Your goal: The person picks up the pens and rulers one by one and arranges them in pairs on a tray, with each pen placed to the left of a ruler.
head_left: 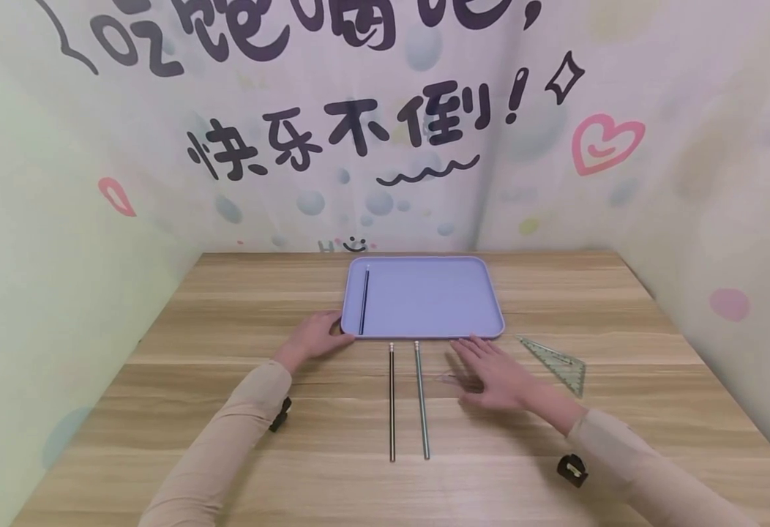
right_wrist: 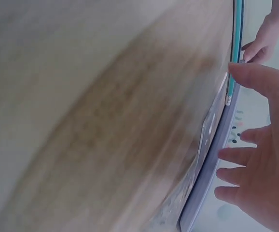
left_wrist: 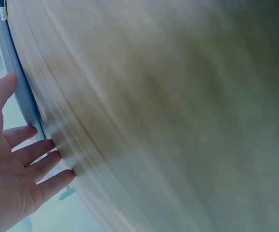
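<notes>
At the back of the table lies a lavender tray (head_left: 434, 296) with a dark pencil (head_left: 364, 300) along its left side. My left hand (head_left: 315, 334) is at the tray's front left corner, thumb along the front edge and fingers loosely spread by the side. Near the front right edge my right hand (head_left: 497, 372) reaches flat, palm down, fingers straight; whether it touches the tray I cannot tell. Between the hands lie a black pencil (head_left: 392, 402) and a grey-green pencil (head_left: 421, 401). A clear flat piece (right_wrist: 207, 128), partly hidden, lies by the right hand.
A clear set square (head_left: 563, 367) lies to the right of the right hand. The wooden table (head_left: 227, 293) meets a printed cloth backdrop (head_left: 359, 205) behind the tray, with pale walls at both sides. Dark wrist devices (head_left: 572, 470) sit under the sleeves.
</notes>
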Available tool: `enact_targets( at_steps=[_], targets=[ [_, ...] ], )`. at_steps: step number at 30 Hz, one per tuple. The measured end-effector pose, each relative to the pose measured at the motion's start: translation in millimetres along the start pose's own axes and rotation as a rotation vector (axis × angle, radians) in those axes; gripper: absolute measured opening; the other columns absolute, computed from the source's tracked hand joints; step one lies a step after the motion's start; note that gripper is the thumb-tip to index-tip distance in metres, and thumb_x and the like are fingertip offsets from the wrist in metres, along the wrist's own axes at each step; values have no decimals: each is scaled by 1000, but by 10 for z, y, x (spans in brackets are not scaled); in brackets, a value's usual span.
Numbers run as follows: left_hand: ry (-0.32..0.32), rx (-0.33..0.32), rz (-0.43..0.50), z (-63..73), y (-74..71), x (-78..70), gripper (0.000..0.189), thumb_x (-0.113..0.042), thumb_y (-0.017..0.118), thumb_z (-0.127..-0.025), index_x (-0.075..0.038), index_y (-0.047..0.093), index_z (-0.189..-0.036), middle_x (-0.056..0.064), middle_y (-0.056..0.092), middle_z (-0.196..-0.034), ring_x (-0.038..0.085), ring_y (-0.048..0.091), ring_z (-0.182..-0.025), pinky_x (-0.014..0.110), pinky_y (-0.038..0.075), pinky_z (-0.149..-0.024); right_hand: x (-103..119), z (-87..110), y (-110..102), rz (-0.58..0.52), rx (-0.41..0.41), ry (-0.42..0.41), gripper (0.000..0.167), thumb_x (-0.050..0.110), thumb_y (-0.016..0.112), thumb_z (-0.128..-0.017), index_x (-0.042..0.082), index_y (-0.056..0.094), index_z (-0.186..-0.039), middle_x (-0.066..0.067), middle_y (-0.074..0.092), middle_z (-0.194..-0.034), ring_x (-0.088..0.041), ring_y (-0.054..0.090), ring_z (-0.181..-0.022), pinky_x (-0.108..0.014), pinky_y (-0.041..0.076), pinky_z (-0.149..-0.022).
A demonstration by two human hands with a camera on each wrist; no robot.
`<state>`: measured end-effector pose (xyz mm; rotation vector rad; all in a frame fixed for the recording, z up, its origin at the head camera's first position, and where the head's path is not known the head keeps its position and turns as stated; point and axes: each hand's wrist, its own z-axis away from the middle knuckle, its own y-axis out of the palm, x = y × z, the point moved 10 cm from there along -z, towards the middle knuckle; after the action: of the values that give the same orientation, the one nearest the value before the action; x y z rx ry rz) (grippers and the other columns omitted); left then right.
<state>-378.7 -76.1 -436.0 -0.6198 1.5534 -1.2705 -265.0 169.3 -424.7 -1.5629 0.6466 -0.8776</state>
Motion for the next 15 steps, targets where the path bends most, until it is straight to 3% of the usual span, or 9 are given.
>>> enact_targets(
  at_steps=[4,9,15],
  targets=[
    [4,0,-3,-8,7,4,66,-41,60,-91,-1,43,-141,21,48,-141,38,44,-132,48,35,-112,-23,13,-42,-17,-17,-15,76,30,71,-76,-8,43,-136,-28,47,-137,-45,43,-128,-56,37,-108],
    [6,-3,-9,-9,15,8,66,-41,60,-91,-1,44,-141,20,48,-141,37,45,-131,48,35,-112,-96,26,-68,-55,-20,15,67,26,76,-72,-3,52,-128,-21,55,-124,-34,55,-112,-48,51,-93],
    [6,-2,-10,-11,18,4,66,-42,60,-91,-1,44,-141,20,48,-141,37,45,-131,48,35,-112,-138,11,-81,-101,-15,10,58,22,77,-70,-1,58,-119,-16,57,-114,-26,55,-98,-41,53,-82]
  ],
)
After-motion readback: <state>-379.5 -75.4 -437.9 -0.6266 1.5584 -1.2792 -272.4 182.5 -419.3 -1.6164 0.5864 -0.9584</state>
